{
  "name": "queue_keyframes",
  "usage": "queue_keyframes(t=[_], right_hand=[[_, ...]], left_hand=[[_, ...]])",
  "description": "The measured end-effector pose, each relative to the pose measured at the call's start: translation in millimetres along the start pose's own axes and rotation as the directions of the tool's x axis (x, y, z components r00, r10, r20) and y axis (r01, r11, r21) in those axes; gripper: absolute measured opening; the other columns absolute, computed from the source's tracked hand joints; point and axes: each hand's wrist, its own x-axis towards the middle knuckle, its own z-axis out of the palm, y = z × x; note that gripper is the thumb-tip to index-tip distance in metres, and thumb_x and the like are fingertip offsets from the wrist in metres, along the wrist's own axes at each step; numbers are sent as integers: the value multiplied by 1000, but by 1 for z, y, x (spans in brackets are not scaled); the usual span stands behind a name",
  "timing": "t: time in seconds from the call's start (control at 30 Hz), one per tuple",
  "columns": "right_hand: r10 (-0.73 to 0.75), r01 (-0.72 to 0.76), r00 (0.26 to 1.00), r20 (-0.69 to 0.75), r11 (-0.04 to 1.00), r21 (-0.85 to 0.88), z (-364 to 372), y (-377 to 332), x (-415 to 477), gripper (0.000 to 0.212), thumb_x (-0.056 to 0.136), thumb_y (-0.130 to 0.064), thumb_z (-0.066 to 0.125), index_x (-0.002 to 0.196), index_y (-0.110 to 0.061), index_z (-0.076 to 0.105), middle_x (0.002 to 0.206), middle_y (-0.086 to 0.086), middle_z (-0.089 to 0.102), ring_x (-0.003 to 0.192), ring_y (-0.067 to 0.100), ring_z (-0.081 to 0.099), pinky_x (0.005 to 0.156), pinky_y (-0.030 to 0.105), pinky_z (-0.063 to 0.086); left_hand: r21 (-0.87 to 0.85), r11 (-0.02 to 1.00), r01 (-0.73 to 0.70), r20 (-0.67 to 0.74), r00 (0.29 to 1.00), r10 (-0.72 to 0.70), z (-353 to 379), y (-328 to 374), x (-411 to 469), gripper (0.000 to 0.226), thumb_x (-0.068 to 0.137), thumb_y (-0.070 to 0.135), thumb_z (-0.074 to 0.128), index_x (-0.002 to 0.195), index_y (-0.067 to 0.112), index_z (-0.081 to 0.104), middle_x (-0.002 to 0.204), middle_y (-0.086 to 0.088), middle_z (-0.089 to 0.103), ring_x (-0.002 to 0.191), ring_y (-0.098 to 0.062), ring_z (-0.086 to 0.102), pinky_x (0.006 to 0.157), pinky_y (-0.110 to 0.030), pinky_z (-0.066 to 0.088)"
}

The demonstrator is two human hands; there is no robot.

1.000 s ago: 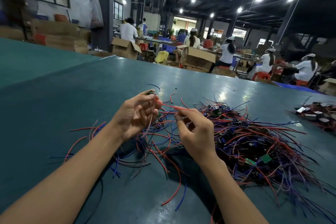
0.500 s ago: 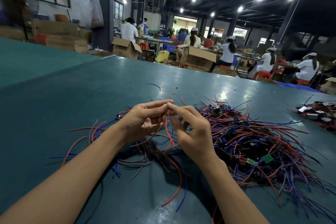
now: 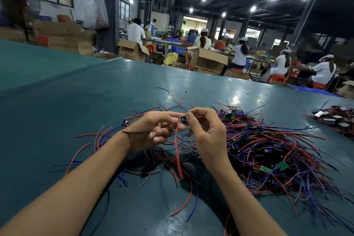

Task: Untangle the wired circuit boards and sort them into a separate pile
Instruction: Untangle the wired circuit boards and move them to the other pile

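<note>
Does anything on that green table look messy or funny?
Yes. The big pile of wired boards at the right is one knotted tangle, with wires sticking out everywhere. One blue wire lies alone, farther back on the table, apart from the pile.

We see only a sliver of the small circuit board [image 3: 183, 119], mostly covered by the pinching fingertips of the left hand [image 3: 153, 130] and right hand [image 3: 207, 130]. The wire tangle [image 3: 268, 149] runs off the bottom right corner, and the right edge cuts the far pile [image 3: 333, 119], whose pale pieces we cannot identify
</note>
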Motion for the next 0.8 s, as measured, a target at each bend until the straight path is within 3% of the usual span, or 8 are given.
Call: queue_keyframes(t=[0.1,0.2,0.33,0.47,0.63,0.8], right_hand=[[118,-115,993,-14,985,130,0,-2,2,5,96,-12,68,100,-8,67,85,14,70,66,24,66,59,33,57],[176,-195,980,95,946,260,-1,-3,3,10,93,-3,69,102,-8,70,83,7,75,73,19,71,62,35,59],[177,-194,980,91,949,248,0,-4,4,15,88,1,73,99,-11,74,84,9,77,73,24,73,67,34,60],[225,-219,974,17,927,306,0,-3,5,14,90,3,69,99,-7,74,80,7,75,73,22,73,64,28,60],[302,-254,952,-50,872,418,-6,-3,9,13,91,-1,69,104,-2,73,86,15,74,77,26,73,68,30,60],[342,-277,938,-51,831,482,-8,-3,11,11,90,-4,71,101,-1,73,83,15,75,76,27,73,70,31,60]], left_hand=[[-48,998,-40,77,996,43,-2,1,-2,30,88,16,65,115,13,76,82,-5,72,35,-1,35,29,-12,30],[-156,983,-96,104,988,113,-6,1,-3,35,95,19,58,126,7,69,92,-5,75,38,0,43,30,-11,33],[-160,981,-106,78,990,119,-8,2,-5,32,95,24,58,120,12,74,99,-5,75,44,-2,50,30,-12,35],[-252,962,-107,82,988,132,-9,4,-7,33,87,17,62,115,13,77,92,-3,75,49,-2,56,35,-13,41],[-384,907,-172,8,982,189,-12,8,-6,43,75,-1,56,111,7,78,104,-11,74,59,-7,63,40,-14,45],[-341,914,-220,30,969,245,-12,6,-8,55,59,-2,84,113,11,77,106,-8,73,72,-11,68,53,-17,55]])
